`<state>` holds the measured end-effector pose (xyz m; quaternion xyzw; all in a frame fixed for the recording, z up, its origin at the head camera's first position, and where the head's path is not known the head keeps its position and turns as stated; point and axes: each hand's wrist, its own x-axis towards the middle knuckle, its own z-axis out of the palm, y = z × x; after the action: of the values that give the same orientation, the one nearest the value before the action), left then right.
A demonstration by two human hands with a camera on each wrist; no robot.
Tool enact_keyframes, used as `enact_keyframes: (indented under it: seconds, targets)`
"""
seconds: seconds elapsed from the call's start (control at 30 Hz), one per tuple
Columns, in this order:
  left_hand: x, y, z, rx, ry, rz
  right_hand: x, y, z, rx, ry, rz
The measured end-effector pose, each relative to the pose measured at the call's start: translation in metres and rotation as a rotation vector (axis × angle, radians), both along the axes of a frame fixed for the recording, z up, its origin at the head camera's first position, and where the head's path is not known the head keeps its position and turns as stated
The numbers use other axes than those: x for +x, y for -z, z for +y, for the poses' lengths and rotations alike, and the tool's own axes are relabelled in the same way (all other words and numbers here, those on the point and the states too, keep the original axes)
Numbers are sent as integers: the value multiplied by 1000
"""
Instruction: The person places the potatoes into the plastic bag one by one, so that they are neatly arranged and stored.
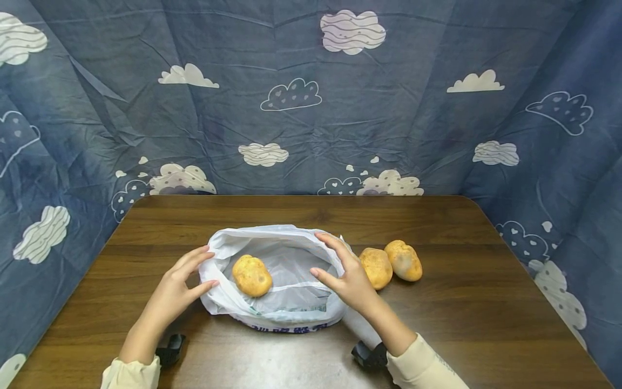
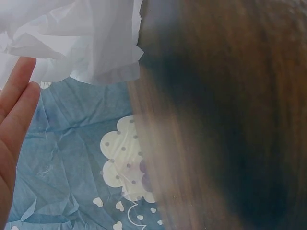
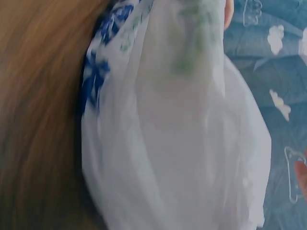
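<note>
From the head view, the bag [image 1: 286, 319] sits on the table [image 1: 466, 324] with its mouth gaping upward, a little closer to the table's left edge than to its right. One potato [image 1: 251, 275] lies inside, toward the bag's left side. The left hand [image 1: 172, 286] has thumb and fingers spread at the left rim, touching it. The right hand [image 1: 352, 281] is likewise wide at the right rim, its thumb reaching over the mouth; neither hand holds a potato. Two more, a near potato [image 1: 375, 268] and a far potato [image 1: 404, 260], lie side by side on the table's right half, just beyond the right hand. With one in and two out, the bagging looks about a third done.

In the left wrist view, straight fingers [image 2: 17, 103] meet the bag's plastic, with the curtain [image 2: 57, 134] behind.

In the right wrist view, the bag's printed side fills the middle; a fingertip [image 3: 301, 176] shows at the right. No potato is discernible there.
</note>
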<state>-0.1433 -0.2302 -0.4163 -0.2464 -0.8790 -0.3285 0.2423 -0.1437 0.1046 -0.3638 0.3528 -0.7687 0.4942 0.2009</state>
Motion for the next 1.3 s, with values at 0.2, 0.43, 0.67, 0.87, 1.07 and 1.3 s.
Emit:
enact_keyframes:
  seconds: [0.2,0.43,0.67,0.87,1.07,1.3]
  targets:
    - [0,-1,0,4,2,3,-7,5,19,-44,50,26]
    - [1,-2,1,5,12,13,-12,13,44,-31,183,16]
    - [1,-3,0,2,0,0,-14,17,67,-18,276,-46]
    - [1,-2,0,-1,12,-1,-17,26,89,-3,353,-46]
    - [1,-1,0,-2,9,3,-19,33,110,-14,433,-77]
    - [1,-1,-1,2,7,6,-24,44,131,-15,501,-137]
